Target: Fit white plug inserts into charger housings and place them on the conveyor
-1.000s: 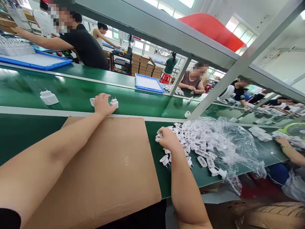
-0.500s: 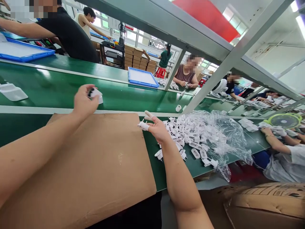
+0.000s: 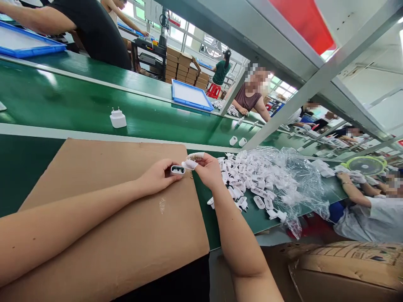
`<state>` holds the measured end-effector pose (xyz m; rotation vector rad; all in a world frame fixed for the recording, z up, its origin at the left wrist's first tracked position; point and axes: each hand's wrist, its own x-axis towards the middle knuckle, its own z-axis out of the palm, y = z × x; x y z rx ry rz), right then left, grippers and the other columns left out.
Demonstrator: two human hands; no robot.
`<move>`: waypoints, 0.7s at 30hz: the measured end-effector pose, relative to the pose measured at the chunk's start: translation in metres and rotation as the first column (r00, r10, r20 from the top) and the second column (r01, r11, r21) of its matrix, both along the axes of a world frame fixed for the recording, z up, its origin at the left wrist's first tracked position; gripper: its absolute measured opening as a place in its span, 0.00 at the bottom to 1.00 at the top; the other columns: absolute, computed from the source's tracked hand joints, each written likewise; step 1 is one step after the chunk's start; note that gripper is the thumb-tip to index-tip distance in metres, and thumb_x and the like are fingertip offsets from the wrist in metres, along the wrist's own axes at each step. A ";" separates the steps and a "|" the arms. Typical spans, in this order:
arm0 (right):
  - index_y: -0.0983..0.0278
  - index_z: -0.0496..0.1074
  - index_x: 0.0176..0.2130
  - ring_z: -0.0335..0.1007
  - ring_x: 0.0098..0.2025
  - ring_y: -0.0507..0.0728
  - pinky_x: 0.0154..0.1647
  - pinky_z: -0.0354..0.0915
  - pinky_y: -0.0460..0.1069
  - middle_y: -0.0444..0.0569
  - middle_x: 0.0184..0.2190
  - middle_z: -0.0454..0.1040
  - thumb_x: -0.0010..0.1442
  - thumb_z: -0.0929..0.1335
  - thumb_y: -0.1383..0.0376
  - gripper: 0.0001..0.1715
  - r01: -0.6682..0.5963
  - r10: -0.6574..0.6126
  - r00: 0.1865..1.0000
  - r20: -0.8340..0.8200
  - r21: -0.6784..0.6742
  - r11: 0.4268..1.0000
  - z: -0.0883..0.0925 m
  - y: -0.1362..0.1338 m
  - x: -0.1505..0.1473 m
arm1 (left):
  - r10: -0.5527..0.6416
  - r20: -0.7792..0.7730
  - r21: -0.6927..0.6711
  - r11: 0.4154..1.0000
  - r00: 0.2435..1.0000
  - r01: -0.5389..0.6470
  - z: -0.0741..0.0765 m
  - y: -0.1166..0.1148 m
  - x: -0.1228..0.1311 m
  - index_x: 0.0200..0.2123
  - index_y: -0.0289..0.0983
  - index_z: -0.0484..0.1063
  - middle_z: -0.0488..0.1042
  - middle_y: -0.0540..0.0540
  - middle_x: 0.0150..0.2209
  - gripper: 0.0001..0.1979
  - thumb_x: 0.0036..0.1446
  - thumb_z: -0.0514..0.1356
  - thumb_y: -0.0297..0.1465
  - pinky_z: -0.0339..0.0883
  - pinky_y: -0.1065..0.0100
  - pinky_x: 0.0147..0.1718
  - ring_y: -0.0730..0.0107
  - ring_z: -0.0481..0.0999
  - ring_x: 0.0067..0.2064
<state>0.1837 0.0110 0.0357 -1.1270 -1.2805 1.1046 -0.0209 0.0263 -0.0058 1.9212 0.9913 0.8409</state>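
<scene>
My left hand [image 3: 160,176], above the cardboard, is closed around a white charger housing [image 3: 178,170]. The housing's open end faces me and shows dark parts inside. Close beside it, my right hand [image 3: 206,167] wears white finger covers on thumb and forefinger. It pinches a small white plug cap, now mostly hidden by the fingers; whether the cap touches the housing I cannot tell. A pile of white plug caps [image 3: 248,176] lies just right of my right hand, partly on clear plastic film [image 3: 305,184]. On the green belt stands a white charger [image 3: 118,119], pins up.
The cardboard sheet [image 3: 126,226] covers the bench before me. More white housings [image 3: 233,140] stand on the belt near a slanted metal post [image 3: 283,105]. Blue-rimmed trays [image 3: 192,95] lie across the belt. Co-workers sit opposite and at right, near a green fan [image 3: 367,165].
My left hand has come from the belt to my right hand, bringing the housing. The charger behind it stays on the belt, now in plain view. My right hand's fingers have drawn closer together.
</scene>
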 end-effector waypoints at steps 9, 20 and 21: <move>0.58 0.78 0.44 0.77 0.48 0.56 0.54 0.72 0.51 0.46 0.45 0.80 0.58 0.68 0.71 0.15 -0.162 0.023 0.851 0.525 0.221 0.962 0.000 -0.012 -0.016 | 0.005 0.072 -0.064 0.998 0.997 0.000 0.004 -0.001 -0.001 0.44 0.40 0.78 0.81 0.47 0.42 0.19 0.53 0.68 0.44 0.73 0.60 0.43 0.57 0.80 0.42; 0.59 0.74 0.46 0.75 0.48 0.56 0.51 0.70 0.49 0.47 0.46 0.78 0.56 0.65 0.75 0.20 -0.123 -0.114 0.754 0.647 0.310 0.943 -0.004 -0.016 -0.019 | 0.037 0.084 -0.094 0.995 0.996 -0.029 0.003 0.000 -0.001 0.44 0.40 0.79 0.81 0.46 0.43 0.20 0.52 0.69 0.45 0.74 0.59 0.43 0.55 0.79 0.43; 0.59 0.74 0.46 0.75 0.47 0.56 0.50 0.70 0.49 0.47 0.46 0.78 0.56 0.65 0.76 0.20 -0.136 -0.110 0.742 0.661 0.309 0.941 -0.003 -0.016 -0.019 | 0.037 0.076 -0.090 0.995 0.996 -0.030 0.003 0.000 -0.001 0.43 0.40 0.79 0.81 0.46 0.42 0.20 0.52 0.68 0.46 0.73 0.59 0.42 0.55 0.79 0.43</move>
